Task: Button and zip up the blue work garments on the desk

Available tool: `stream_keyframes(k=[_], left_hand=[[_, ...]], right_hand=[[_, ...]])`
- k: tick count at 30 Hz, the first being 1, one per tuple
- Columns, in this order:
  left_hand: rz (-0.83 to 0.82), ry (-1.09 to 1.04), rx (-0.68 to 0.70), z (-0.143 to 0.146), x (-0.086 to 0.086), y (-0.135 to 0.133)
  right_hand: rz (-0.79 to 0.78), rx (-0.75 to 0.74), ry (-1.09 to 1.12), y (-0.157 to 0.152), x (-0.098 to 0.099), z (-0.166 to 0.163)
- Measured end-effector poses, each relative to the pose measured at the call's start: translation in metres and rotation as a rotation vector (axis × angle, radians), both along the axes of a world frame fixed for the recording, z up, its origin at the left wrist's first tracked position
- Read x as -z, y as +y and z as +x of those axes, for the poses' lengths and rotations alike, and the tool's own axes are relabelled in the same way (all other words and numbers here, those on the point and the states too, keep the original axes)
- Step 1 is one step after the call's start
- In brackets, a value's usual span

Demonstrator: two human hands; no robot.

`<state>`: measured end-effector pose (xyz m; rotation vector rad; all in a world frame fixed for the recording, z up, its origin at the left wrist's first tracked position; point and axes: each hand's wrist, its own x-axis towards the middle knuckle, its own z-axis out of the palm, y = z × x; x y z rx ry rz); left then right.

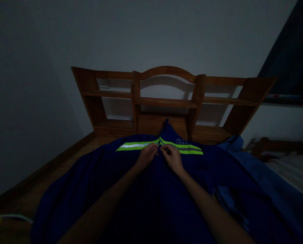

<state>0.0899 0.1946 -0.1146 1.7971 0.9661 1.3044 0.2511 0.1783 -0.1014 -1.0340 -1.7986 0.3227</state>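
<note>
A dark blue work jacket [138, 179] with yellow-green and silver reflective stripes across the chest lies spread out, front up, its collar toward the wooden headboard. My left hand [147, 156] is closed in a pinch at the jacket's middle front opening, just below the stripe. Close beside it, my right hand [173, 158] pinches the other side of the same opening, thumb and forefinger together. The fingertips nearly meet. Whether a button or a zip sits between them is too dark to tell. Small pale print shows on the chest above the right-hand stripe.
A wooden headboard [166, 101] with open shelves stands against the pale wall behind the collar. Lighter blue cloth [258, 173] lies under the jacket on the right. A wall socket [103, 83] shows through the left shelf. A white cable [12, 216] runs at the lower left.
</note>
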Motion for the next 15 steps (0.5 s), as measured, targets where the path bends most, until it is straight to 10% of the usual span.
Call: stream_keyframes(k=[15], left_hand=[[-0.437,-0.275,-0.068,0.006,0.017,0.003]], right_hand=[[-0.148,-0.062,-0.125,0.009,0.014,0.000]])
